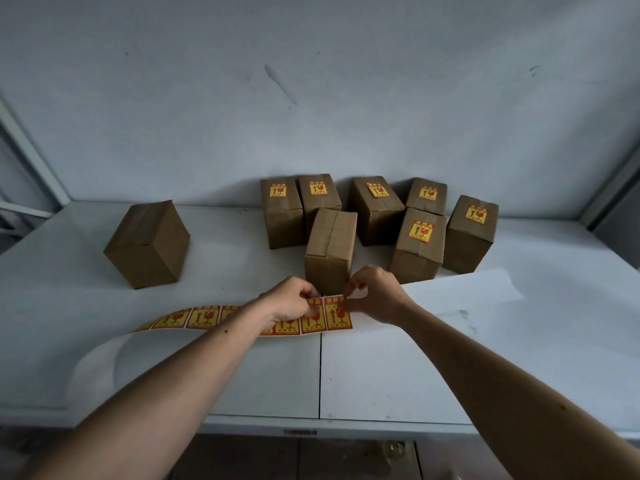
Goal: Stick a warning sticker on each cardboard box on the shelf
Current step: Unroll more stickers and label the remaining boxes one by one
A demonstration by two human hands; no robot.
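Observation:
A strip of red and yellow warning stickers (204, 317) lies across the white shelf (381, 368). My left hand (289, 301) presses down on the strip near its right end. My right hand (375, 294) pinches the top corner of the last sticker (337, 317). Just behind my hands stands a plain cardboard box (330, 251) with no sticker. Another bare box (149, 244) sits apart at the left. Several boxes at the back, such as the stickered box (417, 251), carry a yellow sticker on top.
White backing paper (467, 289) trails to the right of the strip, and more curls at the left (100, 362). A pale wall rises behind the boxes. Shelf uprights (31, 150) stand at both sides. The shelf's front edge (311, 429) runs below my forearms.

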